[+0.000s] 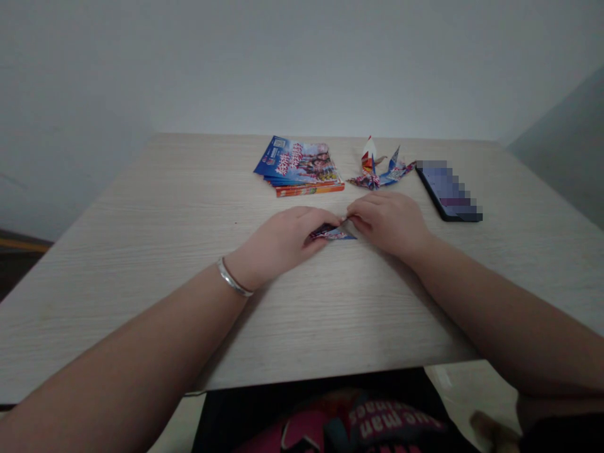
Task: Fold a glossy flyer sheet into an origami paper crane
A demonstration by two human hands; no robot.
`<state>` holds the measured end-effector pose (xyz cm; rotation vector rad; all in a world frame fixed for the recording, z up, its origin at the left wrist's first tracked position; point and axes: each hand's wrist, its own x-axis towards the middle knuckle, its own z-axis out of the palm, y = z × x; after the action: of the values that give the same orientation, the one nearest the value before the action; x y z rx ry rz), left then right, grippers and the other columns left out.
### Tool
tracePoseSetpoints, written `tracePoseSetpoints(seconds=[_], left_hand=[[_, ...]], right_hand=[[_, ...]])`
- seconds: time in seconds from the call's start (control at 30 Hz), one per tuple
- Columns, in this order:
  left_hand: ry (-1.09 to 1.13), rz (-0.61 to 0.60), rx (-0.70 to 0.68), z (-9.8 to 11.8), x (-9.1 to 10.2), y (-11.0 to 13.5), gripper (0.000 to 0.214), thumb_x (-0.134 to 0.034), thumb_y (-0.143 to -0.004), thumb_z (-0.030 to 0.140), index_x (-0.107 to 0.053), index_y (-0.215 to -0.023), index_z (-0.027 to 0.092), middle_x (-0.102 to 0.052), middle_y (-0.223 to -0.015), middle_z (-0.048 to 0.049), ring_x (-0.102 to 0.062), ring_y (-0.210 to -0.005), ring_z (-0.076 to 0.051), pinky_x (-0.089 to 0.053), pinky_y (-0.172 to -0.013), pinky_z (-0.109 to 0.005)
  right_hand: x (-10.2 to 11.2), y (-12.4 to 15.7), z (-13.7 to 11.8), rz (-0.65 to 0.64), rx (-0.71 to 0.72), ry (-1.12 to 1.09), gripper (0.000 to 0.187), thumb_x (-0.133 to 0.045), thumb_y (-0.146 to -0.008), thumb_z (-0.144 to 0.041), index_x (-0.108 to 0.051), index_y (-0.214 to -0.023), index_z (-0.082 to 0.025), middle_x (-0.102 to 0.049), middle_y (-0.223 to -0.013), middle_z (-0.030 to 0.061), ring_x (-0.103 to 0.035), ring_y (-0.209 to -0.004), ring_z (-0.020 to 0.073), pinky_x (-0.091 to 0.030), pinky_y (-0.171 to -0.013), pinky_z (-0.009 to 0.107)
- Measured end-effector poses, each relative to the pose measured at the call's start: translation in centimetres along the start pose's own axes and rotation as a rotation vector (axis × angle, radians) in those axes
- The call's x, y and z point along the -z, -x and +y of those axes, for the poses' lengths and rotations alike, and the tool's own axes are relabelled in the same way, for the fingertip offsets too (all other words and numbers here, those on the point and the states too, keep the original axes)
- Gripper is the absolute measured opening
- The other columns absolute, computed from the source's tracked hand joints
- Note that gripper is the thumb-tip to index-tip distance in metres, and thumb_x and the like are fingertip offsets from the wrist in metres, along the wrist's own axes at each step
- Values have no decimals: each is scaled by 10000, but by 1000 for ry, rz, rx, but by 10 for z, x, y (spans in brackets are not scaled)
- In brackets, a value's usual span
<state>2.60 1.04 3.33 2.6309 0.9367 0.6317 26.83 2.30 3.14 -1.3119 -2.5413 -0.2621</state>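
A small piece of folded printed paper, blue and pink on the side I see, is held between my two hands just above the table. My left hand has its thumb and fingers closed around the paper's left part and hides much of it. At the paper's upper right tip, my right hand pinches with thumb and fingers. Right behind my right hand sit folded paper cranes in blue, red and white print; they overlap, so I cannot tell them fully apart.
A fanned stack of printed leaflets lies at the back, left of the cranes. To the right is a black phone with a blurred screen. The pale wooden table meets a wall at its far edge.
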Motion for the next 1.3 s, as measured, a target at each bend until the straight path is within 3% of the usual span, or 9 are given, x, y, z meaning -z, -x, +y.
tracePoseSetpoints(seconds=[0.2,0.33,0.5,0.57,0.67,0.8,0.93,1.13,1.3], left_hand=[[-136,36,-183,-1,-5,-2,150,-595,-958,196,-733,-1014,211,-708,-1165,-76,-624,-1117,-221,-497,-1021,-396],[-176,-46,-150,-3,-9,0,222,-597,-976,250,-735,-1135,178,-712,-1197,-109,-622,-1130,-243,-493,-1038,-421],[-190,-290,-116,-5,-11,7,610,-480,-1033,462,-440,-1520,98,-425,-1599,-188,-408,-1482,-289,-281,-1240,-503],[-204,-358,-98,-4,-12,10,724,-405,-1038,546,-304,-1587,84,-254,-1672,-197,-258,-1563,-293,-204,-1268,-523],[-225,-387,-94,-3,-15,13,802,-355,-1023,630,-222,-1617,109,-153,-1697,-181,-137,-1593,-312,-134,-1275,-558],[-273,-335,-64,1,-19,15,804,-376,-1008,647,-254,-1606,123,-200,-1686,-203,-154,-1584,-352,-140,-1268,-569],[-293,-319,-31,5,-17,16,878,-390,-997,654,-276,-1568,-4,-282,-1636,-291,-277,-1546,-360,-226,-1262,-489],[-339,-301,-10,4,-17,20,850,-350,-987,696,-325,-1565,73,-247,-1655,-262,-197,-1569,-381,-190,-1255,-581],[-372,-330,33,11,-20,21,870,-350,-1009,624,-281,-1559,-46,-223,-1647,-296,-189,-1571,-366,-203,-1272,-510]], right_hand=[[-13,-3,1,40,-198,-317,204,-609,-880,-207,-758,-1017,-235,-777,-929,37,-688,-829,199,-484,-715,313],[-17,-5,0,34,-188,-398,189,-607,-886,-227,-772,-977,-221,-768,-859,35,-659,-751,183,-479,-696,311],[-20,-6,1,31,-172,-402,212,-597,-890,-223,-787,-983,-205,-775,-852,43,-646,-755,191,-464,-710,323],[-22,-7,2,44,-187,-413,228,-589,-900,-228,-791,-999,-195,-775,-855,53,-648,-755,195,-473,-729,333],[-27,-9,4,72,-144,-382,244,-584,-919,-240,-794,-1028,-178,-773,-905,77,-663,-832,215,-492,-826,368],[-32,-11,5,77,-75,-265,276,-602,-934,-279,-791,-1109,-178,-752,-1053,108,-650,-996,251,-472,-943,410],[-29,-11,2,39,-95,-182,303,-574,-962,-297,-789,-1141,-183,-734,-1095,112,-632,-1029,262,-464,-960,418],[-23,-11,-8,5,-128,-142,354,-553,-974,-388,-782,-1139,-175,-726,-1139,122,-617,-1065,291,-453,-967,449],[-20,-11,-20,-69,-149,-71,451,-536,-973,-433,-709,-1259,-129,-673,-1289,167,-570,-1182,347,-428,-999,482]])
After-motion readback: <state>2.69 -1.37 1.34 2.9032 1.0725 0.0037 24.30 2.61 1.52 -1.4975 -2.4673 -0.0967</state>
